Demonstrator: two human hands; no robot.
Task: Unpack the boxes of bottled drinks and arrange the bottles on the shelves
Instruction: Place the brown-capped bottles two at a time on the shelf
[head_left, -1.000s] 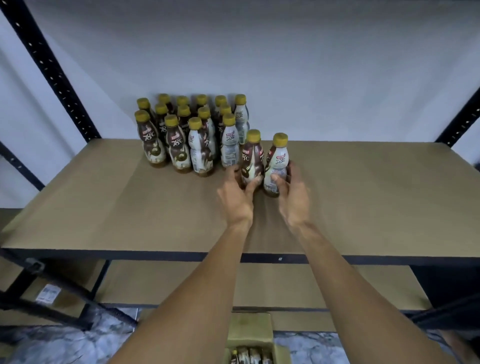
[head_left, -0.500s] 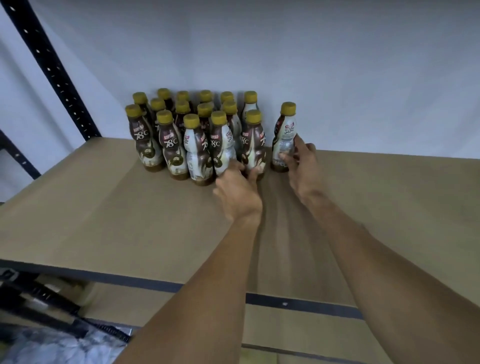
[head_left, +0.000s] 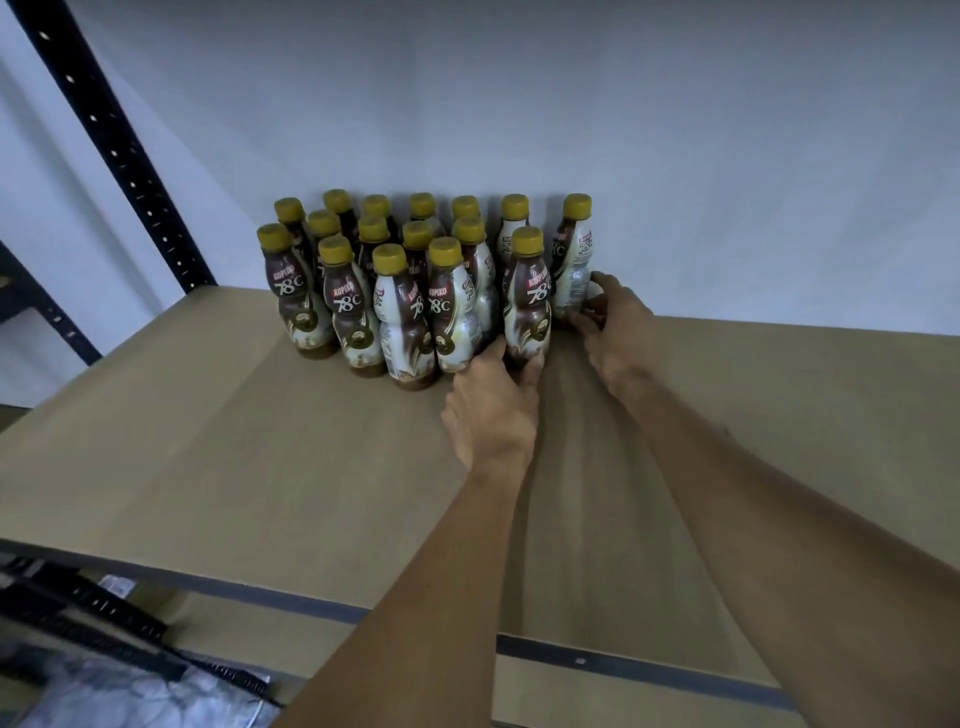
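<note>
Stock position: a block of bottles (head_left: 358, 306) stands in rows at the back of the shelf (head_left: 208, 441), against the wall (head_left: 519, 104).
Left grip (head_left: 491, 415): clamped round the foot of the front bottle (head_left: 529, 301), thumb on its right side and fingers on its left.
Right grip (head_left: 621, 332): wrapped round the lower body of the rear bottle (head_left: 571, 260), from its right side.
Long axis: both held bottles are upright with caps up and appear to have their bases on the board.
Governing relation: each bottle lies directly ahead of its own grip, and the block lies to their left. The front bottle stands just beside the front row, and the rear bottle ends the back row.
Nearer hand: left to the front row, right to the wall row.
Assessment: both bottles look placed, so release and straight withdrawal toward the shelf edge is probably next.
Hazard: a sideways pull-out could tip the neighbouring bottles.
</note>
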